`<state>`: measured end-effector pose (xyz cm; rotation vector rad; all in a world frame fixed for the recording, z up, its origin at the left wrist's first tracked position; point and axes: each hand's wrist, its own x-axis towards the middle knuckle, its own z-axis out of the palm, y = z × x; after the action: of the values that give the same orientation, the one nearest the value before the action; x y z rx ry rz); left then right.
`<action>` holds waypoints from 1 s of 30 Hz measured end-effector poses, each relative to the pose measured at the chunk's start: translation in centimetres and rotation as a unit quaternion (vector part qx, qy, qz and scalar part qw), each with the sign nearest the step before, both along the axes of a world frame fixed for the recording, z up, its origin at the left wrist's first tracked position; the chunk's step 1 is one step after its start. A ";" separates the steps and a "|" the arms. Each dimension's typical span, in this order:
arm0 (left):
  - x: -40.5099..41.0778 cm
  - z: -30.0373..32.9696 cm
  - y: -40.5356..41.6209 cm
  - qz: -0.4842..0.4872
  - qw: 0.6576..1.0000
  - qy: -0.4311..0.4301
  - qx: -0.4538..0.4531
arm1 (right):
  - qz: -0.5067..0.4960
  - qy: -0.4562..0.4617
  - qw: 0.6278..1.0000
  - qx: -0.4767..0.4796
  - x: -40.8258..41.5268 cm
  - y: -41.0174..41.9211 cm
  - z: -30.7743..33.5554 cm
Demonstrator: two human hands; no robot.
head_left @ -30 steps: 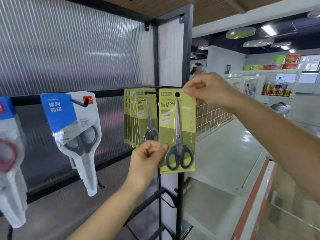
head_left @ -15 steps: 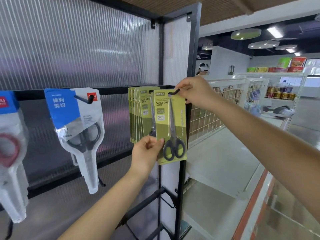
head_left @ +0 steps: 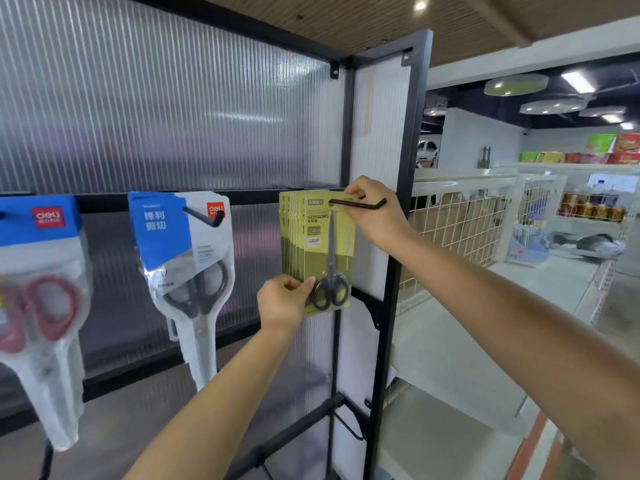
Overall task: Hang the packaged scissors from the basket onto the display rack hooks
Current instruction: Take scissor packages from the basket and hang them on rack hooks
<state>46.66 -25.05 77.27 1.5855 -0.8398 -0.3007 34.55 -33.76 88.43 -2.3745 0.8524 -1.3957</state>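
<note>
Pack threaded on hook, not yet released.
Right hand (head_left: 375, 211) pinches pack (head_left: 327, 251) top on hook (head_left: 360, 204); left hand (head_left: 282, 301) pinches its bottom corner.

The scissors pack (head_left: 327, 251) is matt green card, with dark metal blades and glossy black plastic handles under a clear cover. The hook (head_left: 360, 204) is thin metal rod painted matt black, like the rack frame (head_left: 403, 188). The back panel (head_left: 173, 109) is ribbed translucent plastic with a soft shine. The 2 hanging bags (head_left: 187, 258) are glossy clear plastic with blue printed tops. The ceiling (head_left: 381, 19) looks like ribbed brown wood. The wire basket (head_left: 450, 216) is white coated metal.
</note>
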 end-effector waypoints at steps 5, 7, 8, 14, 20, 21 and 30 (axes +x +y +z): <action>0.1 0.3 -0.1 0.008 0.999 -0.027 0.023 | -0.012 0.006 1.000 -0.014 0.4 0.0 -0.2; -0.1 0.2 -0.1 0.007 0.999 -0.037 0.027 | -0.007 0.012 1.000 -0.010 0.1 0.3 -0.5; -0.2 0.2 -0.2 0.006 0.999 -0.039 0.030 | -0.006 0.016 1.000 -0.015 -0.1 0.5 -0.7; -1.5 0.0 0.1 0.051 0.989 -0.128 0.059 | -0.098 0.105 0.987 -0.069 -3.0 2.2 -2.5; -4.9 -1.5 0.9 0.063 0.895 -0.435 -0.079 | -0.165 0.260 0.936 -0.169 -7.8 3.6 -6.8; -5.8 -1.7 1.0 0.050 0.875 -0.474 -0.089 | -0.163 0.267 0.935 -0.170 -8.6 4.0 -7.8; -17.2 -10.9 3.1 -0.152 0.840 -0.515 0.076 | -0.216 0.329 0.919 0.029 -20.1 9.5 -19.9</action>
<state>29.46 -21.97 66.36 1.7284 -1.9452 0.3347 14.45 -24.26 68.56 -2.7449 1.6391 -0.6267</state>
